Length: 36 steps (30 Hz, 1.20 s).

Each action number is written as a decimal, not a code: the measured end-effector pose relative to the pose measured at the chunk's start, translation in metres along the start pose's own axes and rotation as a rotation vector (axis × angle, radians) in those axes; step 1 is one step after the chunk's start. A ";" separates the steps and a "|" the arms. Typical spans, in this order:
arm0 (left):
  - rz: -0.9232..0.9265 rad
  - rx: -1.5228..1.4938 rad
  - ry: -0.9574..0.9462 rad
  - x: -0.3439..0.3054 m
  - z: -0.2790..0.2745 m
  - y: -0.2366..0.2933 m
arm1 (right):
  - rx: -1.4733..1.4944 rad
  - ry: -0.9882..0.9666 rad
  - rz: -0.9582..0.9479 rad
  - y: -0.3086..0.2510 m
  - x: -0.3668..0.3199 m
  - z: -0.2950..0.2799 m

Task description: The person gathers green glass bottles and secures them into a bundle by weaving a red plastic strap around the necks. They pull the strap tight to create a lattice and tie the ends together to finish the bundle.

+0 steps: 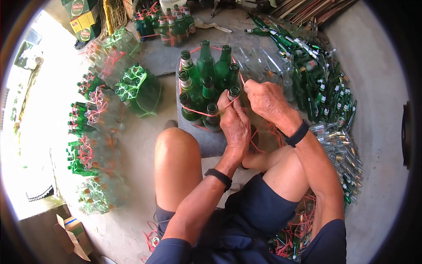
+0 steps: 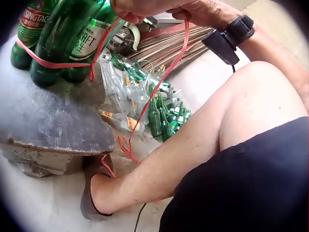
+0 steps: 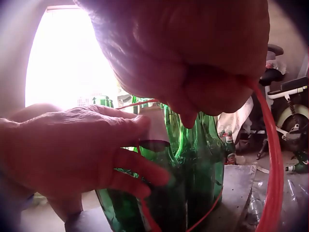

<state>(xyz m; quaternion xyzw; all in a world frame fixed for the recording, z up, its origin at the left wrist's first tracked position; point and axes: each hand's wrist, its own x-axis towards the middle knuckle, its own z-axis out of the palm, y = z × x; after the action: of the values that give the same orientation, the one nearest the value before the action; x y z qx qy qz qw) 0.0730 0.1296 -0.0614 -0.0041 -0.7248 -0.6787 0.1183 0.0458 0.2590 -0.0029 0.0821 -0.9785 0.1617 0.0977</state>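
Observation:
A cluster of green glass bottles (image 1: 205, 64) stands upright on a low grey stool (image 1: 209, 146). Red plastic twine (image 1: 200, 113) loops round the necks, and another band circles the bodies lower down, as the left wrist view shows. My left hand (image 1: 234, 123) grips the neck of the near right bottle (image 3: 153, 128), thumb and fingers on either side of it. Just to the right, my right hand (image 1: 269, 103) holds the twine in curled fingers. From that hand a length of twine (image 2: 161, 82) hangs toward the floor beside the stool.
Tied bundles of bottles (image 1: 138, 90) line the left side, with more at the back (image 1: 167, 26). Loose green bottles (image 1: 325, 97) and clear bottles (image 1: 338, 147) heap along the right wall. My knees flank the stool, and tangled twine (image 1: 303, 224) lies by my right thigh.

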 end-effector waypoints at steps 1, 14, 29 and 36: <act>-0.002 0.001 0.001 -0.001 0.000 -0.004 | 0.001 -0.003 0.000 0.000 -0.001 0.001; 0.162 0.072 0.021 0.002 -0.003 -0.012 | 0.052 0.018 -0.099 -0.007 -0.007 0.011; 0.200 0.037 0.011 0.004 -0.003 -0.021 | -0.242 -0.022 -0.147 -0.040 -0.023 -0.009; 0.116 0.007 -0.003 0.000 -0.002 -0.020 | -0.317 -0.026 -0.263 -0.043 -0.027 -0.012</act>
<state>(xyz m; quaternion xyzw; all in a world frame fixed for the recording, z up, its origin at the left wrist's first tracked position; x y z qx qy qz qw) 0.0703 0.1258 -0.0813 -0.0467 -0.7259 -0.6681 0.1564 0.0823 0.2264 0.0155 0.1949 -0.9738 -0.0093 0.1172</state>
